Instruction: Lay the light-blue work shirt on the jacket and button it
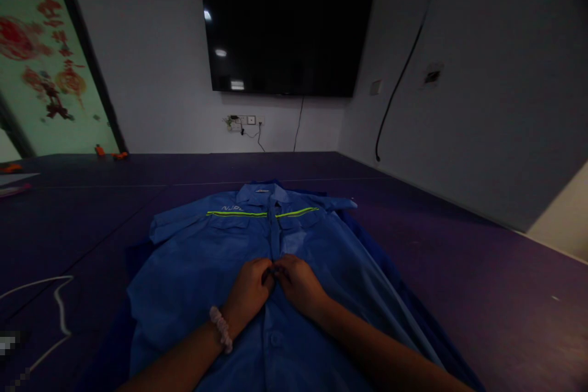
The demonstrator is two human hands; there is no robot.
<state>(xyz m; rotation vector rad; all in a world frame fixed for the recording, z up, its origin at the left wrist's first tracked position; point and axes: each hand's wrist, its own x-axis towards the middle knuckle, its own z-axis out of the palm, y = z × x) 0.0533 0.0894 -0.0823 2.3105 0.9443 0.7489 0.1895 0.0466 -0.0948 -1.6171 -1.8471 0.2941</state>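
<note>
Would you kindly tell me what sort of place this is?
Likely a living room, though I cannot be sure: a large screen hangs on the wall above sockets, and red decorations mark a pale panel.

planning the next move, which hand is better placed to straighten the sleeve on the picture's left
Left, probably: the left hand is nearer that sleeve, while the right hand would reach across the shirt. Both hands are at its front opening.

One blue work shirt (pixel 245 242); over it, two hands (pixel 250 285) (pixel 299 285), one scrunchie (pixel 222 329); beyond it, one wall-mounted television (pixel 287 30).
</note>
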